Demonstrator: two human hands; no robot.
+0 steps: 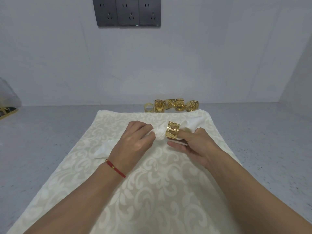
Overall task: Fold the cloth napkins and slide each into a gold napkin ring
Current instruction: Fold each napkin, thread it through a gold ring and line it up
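Note:
A rolled cream napkin [160, 134] passes through a gold cut-out napkin ring [173, 132] above a stack of cream damask napkins [152, 174]. My left hand [133, 141] pinches the napkin's bunched part just left of the ring; its loose end trails out under that wrist. My right hand [194, 144] grips the ring between thumb and fingers, with the napkin's other end [190, 125] fanning out to the right behind it.
Several more gold rings [172, 105] lie in a cluster at the far edge of the napkin stack, near the wall. A clear plastic bag [8, 98] sits at the far left on the grey counter [50, 132]. Dark wall sockets [128, 11] are above.

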